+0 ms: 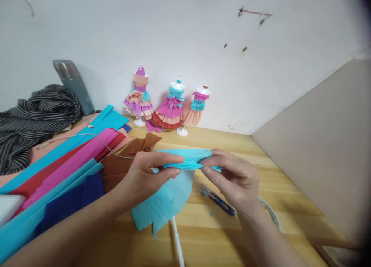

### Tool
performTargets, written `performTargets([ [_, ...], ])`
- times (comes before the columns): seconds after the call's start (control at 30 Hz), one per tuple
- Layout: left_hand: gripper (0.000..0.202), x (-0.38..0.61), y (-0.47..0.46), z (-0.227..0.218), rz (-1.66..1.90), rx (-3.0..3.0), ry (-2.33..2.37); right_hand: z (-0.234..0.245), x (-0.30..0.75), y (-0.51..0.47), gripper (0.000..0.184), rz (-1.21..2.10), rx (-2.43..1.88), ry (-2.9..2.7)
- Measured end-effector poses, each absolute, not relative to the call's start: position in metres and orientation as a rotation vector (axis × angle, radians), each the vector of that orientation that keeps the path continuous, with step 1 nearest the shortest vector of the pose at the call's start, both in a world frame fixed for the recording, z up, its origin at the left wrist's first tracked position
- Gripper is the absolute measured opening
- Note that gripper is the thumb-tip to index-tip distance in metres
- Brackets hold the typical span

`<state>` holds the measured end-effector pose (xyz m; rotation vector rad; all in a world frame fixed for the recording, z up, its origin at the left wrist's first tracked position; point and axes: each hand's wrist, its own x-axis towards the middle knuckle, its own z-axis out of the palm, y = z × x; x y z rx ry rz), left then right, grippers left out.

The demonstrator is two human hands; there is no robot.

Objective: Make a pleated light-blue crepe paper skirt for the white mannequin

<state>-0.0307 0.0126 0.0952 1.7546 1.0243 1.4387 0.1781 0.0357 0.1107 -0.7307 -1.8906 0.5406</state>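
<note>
Between my two hands a strip of turquoise crepe paper [189, 163] is gathered into narrow pleats. My left hand [155, 170] pinches its left part between thumb and fingers. At the right end, my right hand [232, 174] grips the same strip with thumb and fingertips. Behind and below the strip hangs a wider turquoise paper piece [165, 201], above a thin white rod [177, 240]. A pair of blue thread snips [218, 200] lies on the wooden table just below my right hand.
Three mini dress forms in paper dresses [138, 94] [171, 104] [198, 104] stand against the wall. Colored crepe paper [69, 158], a striped cloth [49, 108] and a bottle [74, 85] fill the left side. A tape roll [271, 213] lies right, partly hidden by my wrist.
</note>
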Motion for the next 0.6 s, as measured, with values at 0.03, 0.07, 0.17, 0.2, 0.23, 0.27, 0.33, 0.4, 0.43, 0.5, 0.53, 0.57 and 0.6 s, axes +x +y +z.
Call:
performTargets([
  [0.03,0.026,-0.0309,0.0122,0.0956,1.428,1.776,1.006,0.111,0.1788,0.036,0.011,0.53,-0.698,-1.911],
  [0.07,0.027,-0.0311,0.0121,0.0959,1.413,1.802,0.992,0.1114,0.1793,0.0363,0.014,0.527,-0.668,-1.933],
  [0.17,0.028,-0.0317,0.0126,0.0956,1.372,1.851,0.985,0.1137,0.1791,0.0368,0.02,0.519,-0.613,-1.983],
  [0.2,0.026,-0.0318,0.0131,0.095,1.368,1.848,0.999,0.1145,0.1788,0.0368,0.021,0.512,-0.607,-1.997],
  [0.23,0.024,-0.0318,0.0137,0.0942,1.37,1.836,1.013,0.1151,0.1786,0.0369,0.021,0.502,-0.599,-2.007],
  [0.27,0.022,-0.0318,0.0144,0.0932,1.376,1.819,1.025,0.1155,0.1785,0.037,0.021,0.492,-0.592,-2.017],
  [0.33,0.022,-0.0319,0.0157,0.0912,1.386,1.783,1.039,0.1155,0.1788,0.0375,0.021,0.466,-0.586,-2.037],
  [0.4,0.026,-0.0322,0.0164,0.0895,1.391,1.759,1.036,0.1149,0.1796,0.0382,0.02,0.431,-0.584,-2.06],
  [0.43,0.03,-0.0324,0.0165,0.0889,1.388,1.761,1.025,0.1145,0.18,0.0384,0.019,0.411,-0.583,-2.073],
  [0.5,0.035,-0.0324,0.0163,0.0883,1.37,1.786,0.998,0.1139,0.1807,0.0388,0.019,0.376,-0.571,-2.095],
  [0.53,0.034,-0.0323,0.0161,0.0884,1.361,1.802,0.987,0.1136,0.181,0.0389,0.019,0.365,-0.563,-2.102],
  [0.57,0.032,-0.0321,0.016,0.0886,1.354,1.814,0.98,0.1133,0.1813,0.039,0.019,0.36,-0.559,-2.107],
  [0.6,0.028,-0.0319,0.0159,0.0889,1.352,1.815,0.982,0.113,0.1816,0.039,0.02,0.36,-0.561,-2.11],
])
